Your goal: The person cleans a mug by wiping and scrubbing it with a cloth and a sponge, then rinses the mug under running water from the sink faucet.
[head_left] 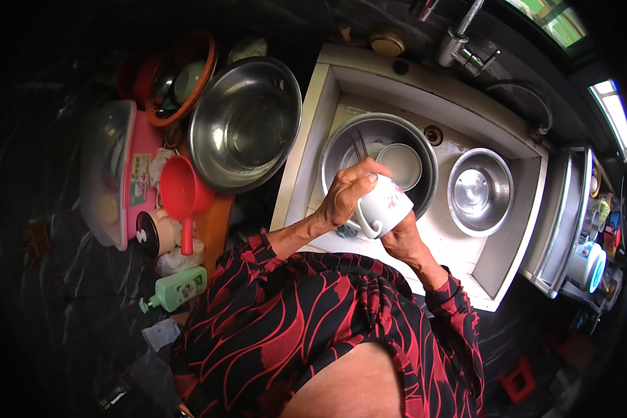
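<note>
A white mug with a pink floral print (385, 204) is held tilted in front of me, over the near rim of a deep metal basin (339, 137) in the sink. My left hand (347, 192) grips the mug from its upper left side, by the handle. My right hand (405, 237) is at the mug's lower right end, its fingers hidden by the mug. Inside the basin are a whitish bowl (399, 166) and a pair of dark chopsticks (362, 143). A smaller metal bowl (480, 192) stands on the sink floor to the right.
The light sink (313, 104) has a tap (453, 48) behind it. To its left are a large metal basin (245, 123), a red ladle (180, 188), an orange-rimmed basket (209, 57), a pink lidded box (142, 183) and a green pump bottle (183, 288). A shelf unit (559, 219) stands right.
</note>
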Tool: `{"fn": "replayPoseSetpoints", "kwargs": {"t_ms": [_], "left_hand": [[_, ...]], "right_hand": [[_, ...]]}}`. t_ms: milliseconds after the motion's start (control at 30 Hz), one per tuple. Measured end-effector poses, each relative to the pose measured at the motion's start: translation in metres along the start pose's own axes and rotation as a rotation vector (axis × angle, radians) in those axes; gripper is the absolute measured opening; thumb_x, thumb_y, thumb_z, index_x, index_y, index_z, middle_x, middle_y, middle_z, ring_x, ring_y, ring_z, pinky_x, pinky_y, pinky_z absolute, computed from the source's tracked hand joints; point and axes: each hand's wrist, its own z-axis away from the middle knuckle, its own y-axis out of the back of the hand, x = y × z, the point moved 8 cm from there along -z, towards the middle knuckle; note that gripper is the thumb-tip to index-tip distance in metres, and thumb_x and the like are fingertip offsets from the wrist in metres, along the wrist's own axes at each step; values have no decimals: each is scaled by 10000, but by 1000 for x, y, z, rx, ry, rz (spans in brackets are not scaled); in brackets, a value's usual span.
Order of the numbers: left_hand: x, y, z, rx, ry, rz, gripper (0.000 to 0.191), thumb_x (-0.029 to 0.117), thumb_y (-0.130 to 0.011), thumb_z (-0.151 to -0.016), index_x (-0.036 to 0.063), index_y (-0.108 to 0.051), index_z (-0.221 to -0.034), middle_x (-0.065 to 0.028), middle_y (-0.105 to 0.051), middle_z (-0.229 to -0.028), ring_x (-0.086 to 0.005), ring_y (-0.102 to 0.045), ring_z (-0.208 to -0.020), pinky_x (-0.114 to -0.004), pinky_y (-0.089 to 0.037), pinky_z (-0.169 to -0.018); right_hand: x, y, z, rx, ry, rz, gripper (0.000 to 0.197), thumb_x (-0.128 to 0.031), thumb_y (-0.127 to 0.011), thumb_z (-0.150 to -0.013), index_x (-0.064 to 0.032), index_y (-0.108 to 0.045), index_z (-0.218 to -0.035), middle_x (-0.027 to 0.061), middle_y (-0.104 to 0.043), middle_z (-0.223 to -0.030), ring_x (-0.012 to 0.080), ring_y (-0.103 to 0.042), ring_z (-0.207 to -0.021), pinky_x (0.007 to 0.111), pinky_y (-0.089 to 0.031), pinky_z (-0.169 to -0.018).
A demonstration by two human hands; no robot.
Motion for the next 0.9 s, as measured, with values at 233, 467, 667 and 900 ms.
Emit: {"fn": "replayPoseSetpoints", "kwargs": {"t_ms": [233,467,667,900], "left_hand": [[-59,14,-8,-2,138,111,341,222,-381,-874,-32,-582,-980,-118,-630,-903,-166,-592,-835,-284,-457,-776],[-42,49,2,241,231,632,374,285,-361,-896,-3,-554,-1038,-99,-606,-973,-189,-595,-892,-311,-483,-832],[-8,45,26,213,129,740,365,309,-310,-931,19,-511,-1026,-86,-584,-952,-178,-596,-885,-304,-497,-800],[-4,45,46,207,180,807,419,338,-313,-937,-21,-503,-1040,-288,-607,-950,-317,-645,-816,-368,-560,-706]], "right_hand": [[12,-32,3,-444,91,639,519,8,-568,-644,-25,-517,-1159,200,-548,-1063,380,-519,-1049,443,-436,-884],[-47,50,10,101,-45,287,417,50,-501,-784,46,-490,-1201,162,-556,-1125,296,-551,-1022,350,-437,-896],[14,59,74,493,-593,-864,640,-321,-545,-799,63,-378,-1283,161,-535,-1134,242,-551,-1013,335,-442,-896],[48,34,92,517,-617,-1233,621,-368,-549,-820,47,-403,-1259,196,-526,-1155,315,-549,-1041,439,-454,-898]]}}
